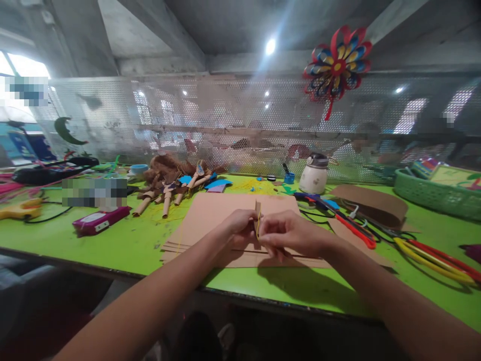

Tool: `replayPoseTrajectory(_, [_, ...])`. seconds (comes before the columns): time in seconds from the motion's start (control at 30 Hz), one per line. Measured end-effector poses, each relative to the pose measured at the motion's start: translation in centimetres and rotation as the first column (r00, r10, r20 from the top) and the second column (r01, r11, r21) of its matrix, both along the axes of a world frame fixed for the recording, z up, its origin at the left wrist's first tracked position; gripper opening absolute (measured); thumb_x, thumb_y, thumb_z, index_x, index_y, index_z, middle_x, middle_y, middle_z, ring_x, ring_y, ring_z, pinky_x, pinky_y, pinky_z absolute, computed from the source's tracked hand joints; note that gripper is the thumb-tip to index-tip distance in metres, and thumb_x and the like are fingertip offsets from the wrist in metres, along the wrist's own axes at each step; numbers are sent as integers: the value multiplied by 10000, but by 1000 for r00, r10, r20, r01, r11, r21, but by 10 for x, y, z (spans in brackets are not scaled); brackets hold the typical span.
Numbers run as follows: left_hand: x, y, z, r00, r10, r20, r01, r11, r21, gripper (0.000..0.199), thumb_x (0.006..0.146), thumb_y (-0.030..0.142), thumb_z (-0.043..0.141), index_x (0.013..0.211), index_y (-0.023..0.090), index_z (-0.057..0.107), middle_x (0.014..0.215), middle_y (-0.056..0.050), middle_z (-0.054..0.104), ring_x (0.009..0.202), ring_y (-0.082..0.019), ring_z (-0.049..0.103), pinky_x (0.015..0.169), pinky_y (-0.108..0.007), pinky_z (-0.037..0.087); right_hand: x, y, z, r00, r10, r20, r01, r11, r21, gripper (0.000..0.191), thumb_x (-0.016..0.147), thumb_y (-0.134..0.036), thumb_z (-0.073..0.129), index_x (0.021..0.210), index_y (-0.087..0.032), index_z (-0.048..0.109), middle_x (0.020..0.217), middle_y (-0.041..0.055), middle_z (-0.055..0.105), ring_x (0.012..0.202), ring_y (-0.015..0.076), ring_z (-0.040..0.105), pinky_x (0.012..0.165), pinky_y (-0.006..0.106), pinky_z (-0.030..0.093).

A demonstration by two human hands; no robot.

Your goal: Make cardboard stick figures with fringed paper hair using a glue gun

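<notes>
You are gripping cardboard strip (257, 206), frame center, in left hand (240, 224), middle hidden. Right hand (283, 230), narrowly bunched, is sitting at yellow thread (259, 221); cannot tell whether pinching it. Green basket (428, 194), right edge, is running off frame, holding hard-to-identify colorful items (426, 168). Blue jar (289, 178), right of center, is holding dark stick (285, 168).

On the lime-green counter (141, 243) lay stacked cardboard sheets (212, 209), with a yellow glue gun (26, 207) left, a white flask (312, 176) far, and a green basket (432, 196) far right.
</notes>
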State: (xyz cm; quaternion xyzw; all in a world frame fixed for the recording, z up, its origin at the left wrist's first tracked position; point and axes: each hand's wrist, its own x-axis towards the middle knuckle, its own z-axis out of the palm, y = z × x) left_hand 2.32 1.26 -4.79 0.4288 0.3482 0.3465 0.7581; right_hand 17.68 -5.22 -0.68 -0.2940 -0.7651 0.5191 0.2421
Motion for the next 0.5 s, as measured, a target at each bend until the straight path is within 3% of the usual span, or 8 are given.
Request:
replayPoseTrajectory(0.1, [-2,1,3,999,44,6,-44,998,-37,138,760,99,423,712,95,553,565,-72,610,519,-159,597,543,-269,502,-3,-5,-2,980,95,172,-90,995,-41,91,805,-217,527,729,-167,525,548,-43,567,403,58,493,396,168,373])
replayPoseTrajectory(0.27, [-4,-7,13,997,82,3,-82,993,-80,119,786,121,440,773,86,553,654,-110,644,581,-163,624,583,-261,517,-6,-3,-6,944,152,293,-141,988,-61,65,772,-125,494,731,-169,518,532,-58,540,422,61,512,418,157,388])
replayPoseTrajectory(0.4, [-3,-11,16,994,110,6,-108,989,-102,110,784,96,426,769,102,535,623,-86,625,529,-129,597,535,-214,498,-11,-4,-14,937,182,299,-162,983,-91,75,775,-125,497,716,-164,522,516,-55,545,416,66,511,430,170,408])
replayPoseTrajectory(0.5, [-2,-7,13,992,126,-19,-128,984,-123,110,776,91,428,733,98,529,580,-80,597,491,-140,580,491,-231,491,-14,-3,-18,973,134,190,-112,986,-124,71,791,-166,525,719,-162,527,522,-50,559,388,65,503,395,170,393])
